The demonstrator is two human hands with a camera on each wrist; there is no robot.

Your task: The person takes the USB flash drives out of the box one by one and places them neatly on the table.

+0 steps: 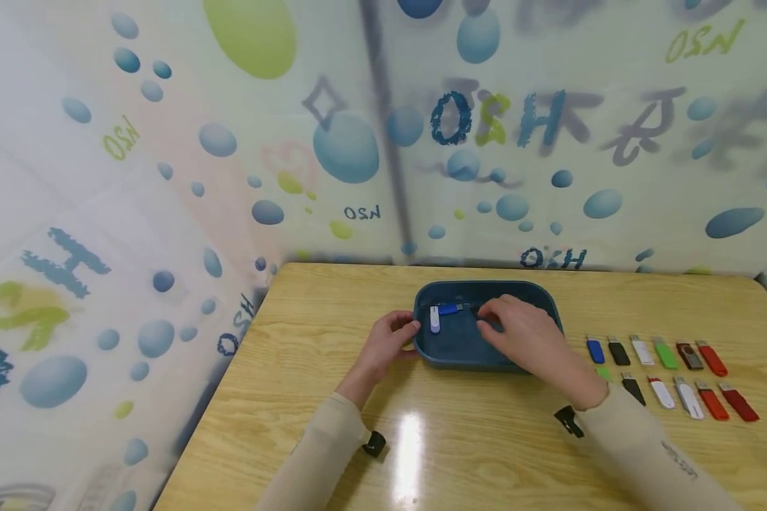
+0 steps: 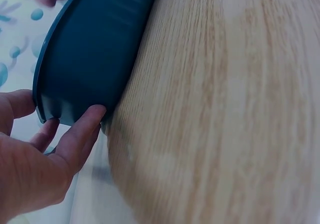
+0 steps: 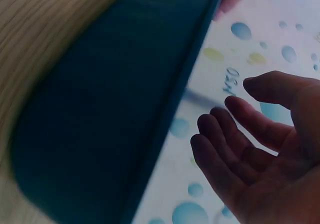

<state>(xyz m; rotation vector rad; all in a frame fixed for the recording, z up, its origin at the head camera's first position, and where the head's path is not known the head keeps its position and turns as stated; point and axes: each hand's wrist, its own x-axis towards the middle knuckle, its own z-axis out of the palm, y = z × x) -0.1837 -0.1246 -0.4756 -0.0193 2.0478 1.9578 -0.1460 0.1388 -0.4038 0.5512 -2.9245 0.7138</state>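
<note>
A dark blue plastic tray (image 1: 460,364) stands on the wooden table. My left hand (image 1: 388,342) holds its left end, thumb at the rim and fingers against the outer wall, as the left wrist view shows too. Inside the tray lie a white USB stick (image 1: 434,321) and a blue USB stick (image 1: 449,309). Over the tray's right part is my right hand (image 1: 525,333), its fingertips near a small dark thing (image 1: 475,310), partly covered. In the right wrist view that hand's fingers are loosely bent, thumb apart, with nothing visible between them.
Right of the tray, several USB sticks lie in two rows, among them a blue one (image 1: 595,350), a green one (image 1: 665,353) and a dark red one (image 1: 738,403). My right forearm partly covers the near row's left end. A patterned wall (image 1: 422,191) stands behind the table.
</note>
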